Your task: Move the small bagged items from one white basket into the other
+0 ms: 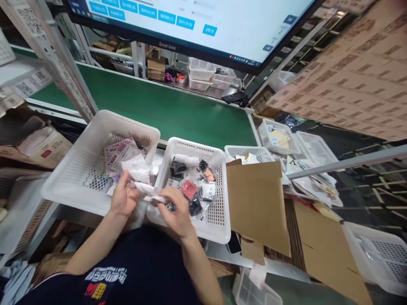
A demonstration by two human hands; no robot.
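Observation:
My left hand (126, 195) grips a white plastic packet (136, 168) over the front right of the left white basket (68, 180). Closed fingers of my right hand (176, 212) pinch the crumpled right end of the white plastic, above the middle basket's left side. What the wrapping contains I cannot make out. Pink-and-white printed packets (119, 154) lie in the left basket. Inside the middle white basket (222, 190) are small clear-bagged items, among them a red one (188, 189), a peach one (208, 175) and several black ones.
A green conveyor belt (171, 112) runs behind the baskets, beneath a monitor (178, 25). To the right stand cardboard sheets (257, 203) and a third white basket (248, 151). A metal post (63, 63) rises at the left. More baskets (375, 250) sit far right.

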